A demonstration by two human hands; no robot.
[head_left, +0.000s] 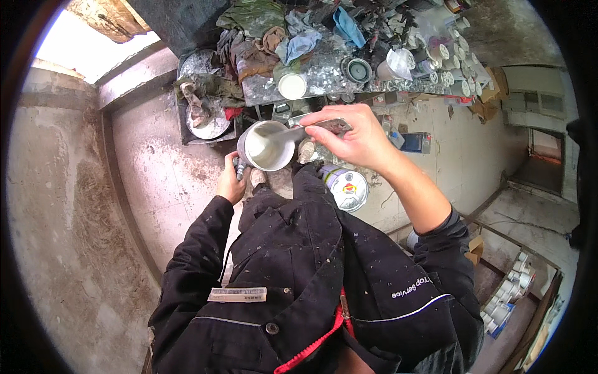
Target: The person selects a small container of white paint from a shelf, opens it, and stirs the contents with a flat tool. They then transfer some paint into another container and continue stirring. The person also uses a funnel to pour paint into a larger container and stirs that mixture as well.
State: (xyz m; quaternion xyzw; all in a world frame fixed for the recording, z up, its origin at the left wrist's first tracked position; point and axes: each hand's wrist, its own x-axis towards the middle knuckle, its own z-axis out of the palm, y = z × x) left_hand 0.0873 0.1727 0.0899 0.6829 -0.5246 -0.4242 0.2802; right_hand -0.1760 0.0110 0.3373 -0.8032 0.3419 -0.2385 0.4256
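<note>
My left hand (230, 177) grips the grey handle (240, 167) of a round container (267, 161) that holds pale, creamy liquid. My right hand (354, 137) is closed round a flat metal stirrer or spatula (289, 134), whose lower end reaches into that liquid. The container is held out over the floor, just above my feet and short of the cluttered bench. Behind it, near the bench's front edge, sits an open pot of white material (291, 85).
A paint-spattered bench (324, 81) carries rags (299, 47), tubs and several cans (443, 53). A large pail (347, 189) stands on the tiled floor right of my legs. A wall (59, 187) runs along the left. More cans (511, 283) sit low at the right.
</note>
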